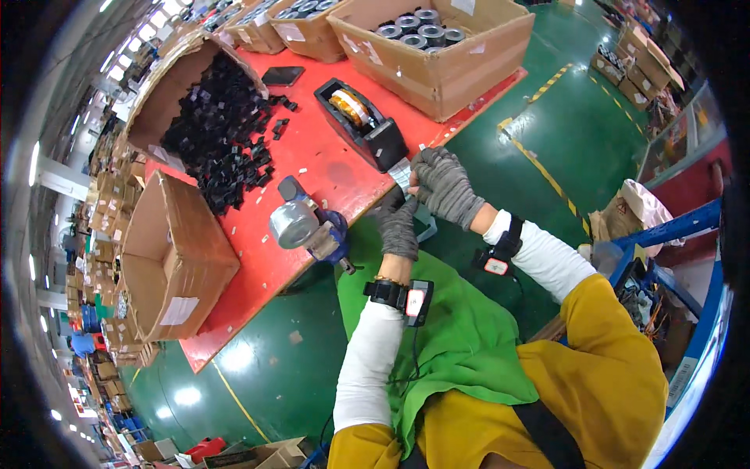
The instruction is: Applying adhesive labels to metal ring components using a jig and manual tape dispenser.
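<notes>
Both my hands wear grey knit gloves and meet at the red table's near edge, just in front of a black tape dispenser (373, 137) with an amber tape roll (350, 107). My right hand (447, 187) is closed, its fingertips by a small pale, shiny piece (401, 173) at the dispenser's front end. Just below it, my left hand (397, 225) has its fingers bent together beside the same piece. What either hand grips is too small to make out. To the left, a blue bench vise (334, 234) stands at the table edge with a silver metal cylinder (294, 224) at its jaws.
A tipped carton (148, 125) spills black clips (223, 125) over the red table (293, 168). An open carton (183, 258) stands at the left corner. At the back, another carton (426, 66) holds several silver-and-black rolls (422, 31). A blue metal frame (672, 227) rises on my right.
</notes>
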A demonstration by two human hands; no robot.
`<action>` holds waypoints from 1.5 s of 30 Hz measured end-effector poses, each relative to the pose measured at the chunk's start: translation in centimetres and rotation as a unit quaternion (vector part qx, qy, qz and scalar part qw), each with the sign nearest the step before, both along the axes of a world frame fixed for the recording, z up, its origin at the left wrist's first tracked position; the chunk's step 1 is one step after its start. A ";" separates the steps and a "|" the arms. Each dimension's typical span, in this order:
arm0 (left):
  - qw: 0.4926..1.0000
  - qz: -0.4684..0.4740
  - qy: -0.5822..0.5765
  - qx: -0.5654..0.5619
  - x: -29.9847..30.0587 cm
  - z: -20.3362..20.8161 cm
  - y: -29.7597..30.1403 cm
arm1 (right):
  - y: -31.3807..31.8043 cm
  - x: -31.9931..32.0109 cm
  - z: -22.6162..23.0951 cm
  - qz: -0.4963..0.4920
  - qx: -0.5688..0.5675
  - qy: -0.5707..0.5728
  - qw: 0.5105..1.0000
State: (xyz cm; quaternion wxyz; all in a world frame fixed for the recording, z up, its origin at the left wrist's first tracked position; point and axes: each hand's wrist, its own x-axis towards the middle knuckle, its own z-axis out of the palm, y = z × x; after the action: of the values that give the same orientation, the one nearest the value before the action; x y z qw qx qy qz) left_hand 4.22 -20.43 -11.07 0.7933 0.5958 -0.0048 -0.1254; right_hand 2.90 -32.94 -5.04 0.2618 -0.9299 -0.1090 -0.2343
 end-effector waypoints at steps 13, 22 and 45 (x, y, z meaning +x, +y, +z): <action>0.834 -0.515 -0.140 0.142 -5.3 18.5 19.2 | -3.1 -5.6 1.2 -0.028 0.098 0.027 0.994; 0.915 0.095 -0.240 0.310 12.5 7.5 26.5 | 0.4 -5.7 1.9 -0.047 0.140 0.066 0.987; 0.940 -0.093 -0.289 0.157 8.5 15.8 24.6 | 7.2 1.7 14.0 0.281 0.330 0.173 0.885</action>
State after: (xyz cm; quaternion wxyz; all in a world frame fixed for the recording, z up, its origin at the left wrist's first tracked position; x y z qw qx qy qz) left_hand 12.75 4.13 4.68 0.6391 0.7201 -0.2694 -0.0199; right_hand 4.60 -25.69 8.96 0.6227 -0.7463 -0.2349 -0.0089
